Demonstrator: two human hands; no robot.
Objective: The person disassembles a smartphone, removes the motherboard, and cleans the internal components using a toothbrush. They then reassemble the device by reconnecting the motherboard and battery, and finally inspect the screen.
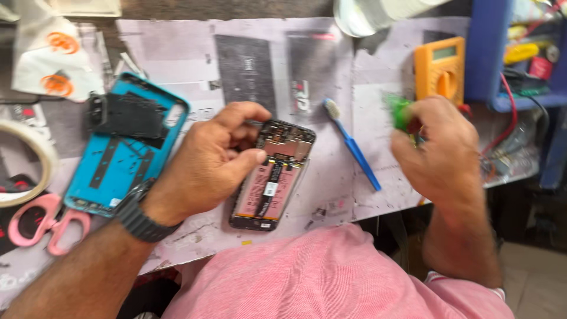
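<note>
The left hand [215, 159] grips the top edge of an opened phone [273, 175] lying at the desk's [177, 53] centre. At three o'clock of it, the blurred right hand [440, 150] is closed around a green object [400, 111]. A blue toothbrush [352, 145] lies between; a blue back cover [127, 145] sits at nine o'clock.

Under your left hand [207, 162] the opened phone [273, 175] shows glossy metal and dull black tape. The blue back cover [118, 159] beside it looks like smooth plastic, as does the blue toothbrush [353, 146]. Worn, stained paper [336, 195] covers the tabletop. Your shirt [331, 277] is matt pink cloth.
</note>
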